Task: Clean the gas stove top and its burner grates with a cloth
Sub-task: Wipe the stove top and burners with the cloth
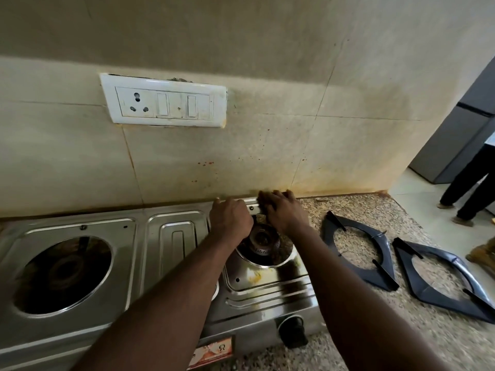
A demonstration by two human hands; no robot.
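While both arms reached up the middle of the frame, the left hand (231, 218) sat knuckles-up at the back rim of the gas stove (171, 236). Its fingers were curled down out of sight, and whether they were clamped on that rim or just tucked in, I couldn't tell. Just right of it, the right hand (285, 210) was down on a brownish cloth (263, 196). Its fingers were bent over the wad, holding it at the stove's back right corner, hard against the stained wall (267, 143). That patch was blurred, mind you.

Below the two hands sat the right burner (263, 241), bare in its round well. Below that, a yellow smear (254, 275) showed on the steel. At lower left, the left burner (64, 271) lay dark in its own well, and a black knob (293, 330) stuck out of the stove's front near the bottom edge.

Both grates were off. The first burner grate (375, 275) lay flat on the speckled table (361, 207) just right of the stove. The second burner grate (444, 303) lay beside it, further right.

A white switchboard (163, 100) hung on the wall at upper left. At far right stood a grey fridge (455, 135) and another person's legs (466, 188).
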